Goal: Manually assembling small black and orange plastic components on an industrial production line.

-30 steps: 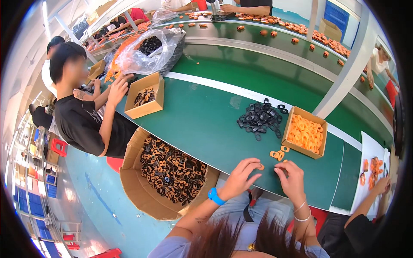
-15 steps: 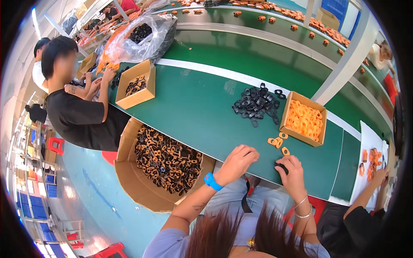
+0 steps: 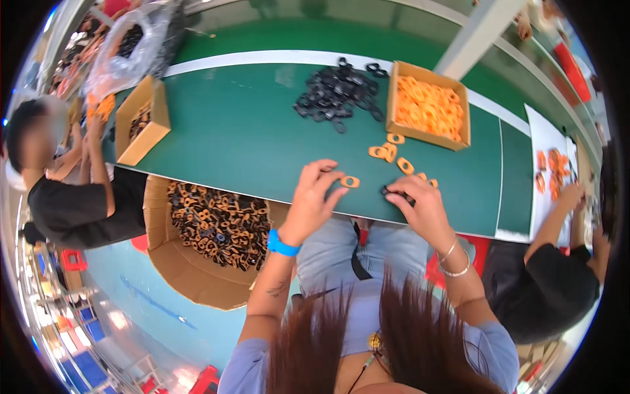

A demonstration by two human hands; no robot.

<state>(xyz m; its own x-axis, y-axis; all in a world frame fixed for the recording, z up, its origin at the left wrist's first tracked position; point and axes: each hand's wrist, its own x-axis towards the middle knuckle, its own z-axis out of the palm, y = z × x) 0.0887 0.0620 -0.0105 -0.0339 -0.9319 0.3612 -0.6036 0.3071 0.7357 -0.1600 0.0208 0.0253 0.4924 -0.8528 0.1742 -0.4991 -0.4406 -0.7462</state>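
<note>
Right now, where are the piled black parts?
The pile sits upper middle in the head view, on the green tabletop, left of the box of orange parts.

On the green worktop (image 3: 226,141), a hand could pass widely at the left, between the small carton (image 3: 148,142) and the black pile (image 3: 336,92). Farther from the right hand (image 3: 425,209), loose orange rings (image 3: 388,156) and then the box of orange rings (image 3: 426,136) block the way, with a slanted white post (image 3: 474,41) behind; right of this box, room is again free
</note>
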